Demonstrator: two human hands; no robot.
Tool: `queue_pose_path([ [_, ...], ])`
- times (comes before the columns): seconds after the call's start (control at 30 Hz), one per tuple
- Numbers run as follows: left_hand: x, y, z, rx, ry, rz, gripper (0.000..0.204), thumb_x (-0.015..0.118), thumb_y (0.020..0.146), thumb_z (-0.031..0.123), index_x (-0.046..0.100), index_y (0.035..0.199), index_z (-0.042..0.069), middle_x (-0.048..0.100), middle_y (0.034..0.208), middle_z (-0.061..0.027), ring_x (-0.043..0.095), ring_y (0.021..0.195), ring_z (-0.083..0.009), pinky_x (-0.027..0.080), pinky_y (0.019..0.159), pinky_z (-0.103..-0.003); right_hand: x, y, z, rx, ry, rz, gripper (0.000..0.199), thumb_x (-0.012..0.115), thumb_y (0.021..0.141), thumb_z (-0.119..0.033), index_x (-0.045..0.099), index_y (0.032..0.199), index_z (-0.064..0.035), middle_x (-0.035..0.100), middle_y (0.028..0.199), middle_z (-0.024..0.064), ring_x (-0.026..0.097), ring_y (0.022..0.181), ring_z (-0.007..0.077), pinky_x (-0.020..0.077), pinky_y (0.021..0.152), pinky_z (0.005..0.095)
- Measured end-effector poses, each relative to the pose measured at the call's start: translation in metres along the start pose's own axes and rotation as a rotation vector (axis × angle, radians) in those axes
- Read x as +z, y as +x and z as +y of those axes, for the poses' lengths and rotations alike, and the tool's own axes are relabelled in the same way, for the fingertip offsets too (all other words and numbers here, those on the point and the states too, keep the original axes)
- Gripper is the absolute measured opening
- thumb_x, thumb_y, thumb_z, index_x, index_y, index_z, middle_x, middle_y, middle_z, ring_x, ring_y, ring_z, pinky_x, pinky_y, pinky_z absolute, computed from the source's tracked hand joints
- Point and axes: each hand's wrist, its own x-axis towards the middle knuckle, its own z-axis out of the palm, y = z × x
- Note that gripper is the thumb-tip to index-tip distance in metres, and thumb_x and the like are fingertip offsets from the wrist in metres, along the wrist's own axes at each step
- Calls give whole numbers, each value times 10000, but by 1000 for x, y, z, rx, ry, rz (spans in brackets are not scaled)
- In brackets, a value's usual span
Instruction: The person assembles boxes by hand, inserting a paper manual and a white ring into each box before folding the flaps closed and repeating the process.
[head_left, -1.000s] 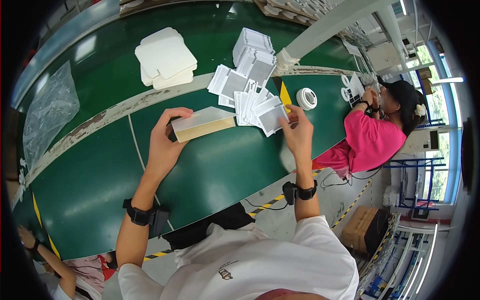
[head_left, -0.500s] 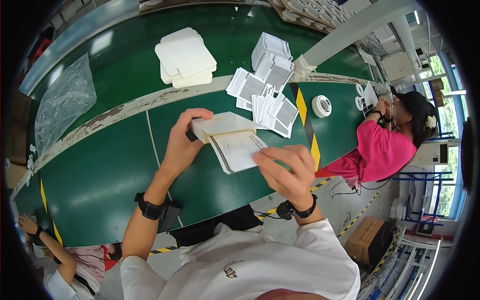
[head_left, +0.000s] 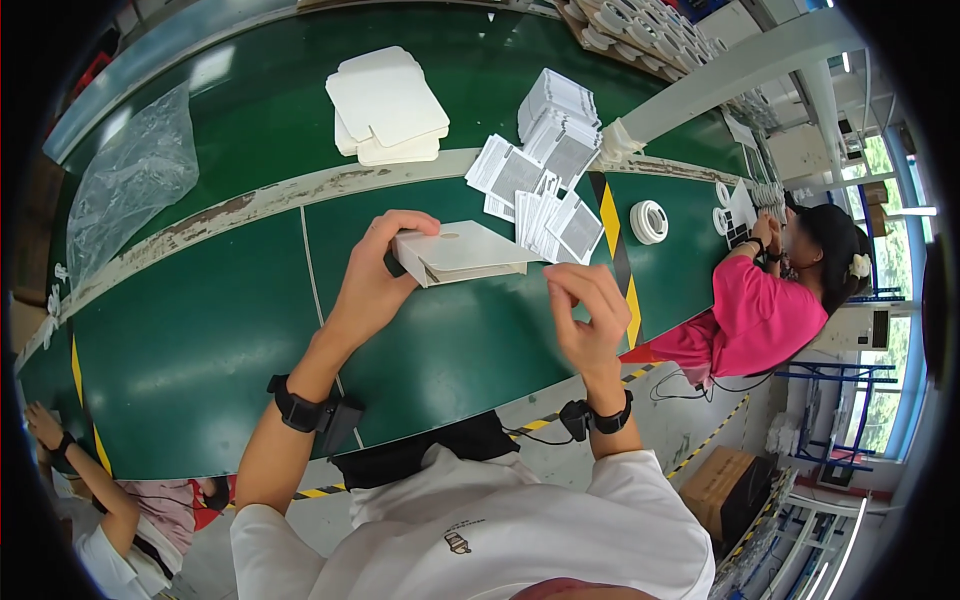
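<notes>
My left hand [head_left: 378, 262] grips a shallow white cardboard box [head_left: 462, 249] by its left end, thumb below and fingers over the top. The box is tilted, its lid panel partly raised above the edge facing me. At the lid's right corner, my right hand [head_left: 592, 312] is closed with thumb and fingertips together. What those fingers pinch, if anything, is hidden. Just beyond the box lie loose printed leaflets [head_left: 575, 228], with a taller stack of leaflets [head_left: 556, 105] behind them.
Flat white cardboard pieces [head_left: 385, 95] are piled across the worn ledge [head_left: 240, 208]. A clear plastic bag [head_left: 135, 180] lies at far left. White rings [head_left: 649, 222] sit right of the striped tape [head_left: 618, 240]. A co-worker in pink [head_left: 765, 300] works at right; another person's arm [head_left: 90, 480] shows lower left.
The printed card that my right hand held at the box's open side no longer shows. My right hand has risen slightly to the lid's corner, and the lid sits lower.
</notes>
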Motion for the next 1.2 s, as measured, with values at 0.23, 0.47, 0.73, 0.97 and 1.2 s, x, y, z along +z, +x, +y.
queue_pose_path([
  [0.23, 1, 1, 0, 27, -19, 50, 461, 702, 747, -128, 615, 1142, 93, 646, 1189, -31, 595, 1105, -207, 471, 932, -301, 12, 5, -18, -190, 2, -90, 271, 745, 748, 86, 748, 993, -30, 732, 951, 91, 673, 722, 208, 510, 581, 273],
  [0.47, 5, 0, 3, 22, -17, 52, 471, 709, 734, -134, 618, 1136, 92, 647, 1184, -30, 596, 1109, -211, 466, 962, -308, 39, 12, -23, -171, -84, -67, 276, 792, 740, 24, 751, 1001, -59, 728, 968, 48, 656, 654, 165, 501, 553, 271],
  [0.73, 3, 0, 1, 41, 8, 38, 489, 717, 703, -140, 618, 1121, 94, 657, 1171, -30, 598, 1113, -235, 468, 978, -323, 31, 10, -33, -10, 0, -141, 257, 777, 766, 24, 719, 1005, -55, 722, 968, 49, 582, 536, 185, 455, 493, 292],
  [0.97, 3, 0, 4, 94, 71, 37, 517, 727, 674, -156, 622, 1109, 103, 661, 1170, -37, 600, 1104, -255, 484, 963, -335, 36, 5, -39, -52, -58, -200, 204, 747, 810, 2, 692, 1000, -43, 714, 949, 70, 560, 503, 213, 439, 469, 304],
  [1.2, 4, 1, 7, 122, 111, 31, 515, 735, 667, -159, 626, 1097, 104, 662, 1172, -43, 601, 1098, -267, 495, 947, -342, 37, 2, -40, 41, -95, -347, 192, 737, 860, -66, 665, 1035, -34, 689, 882, 93, 569, 495, 221, 441, 460, 330],
])
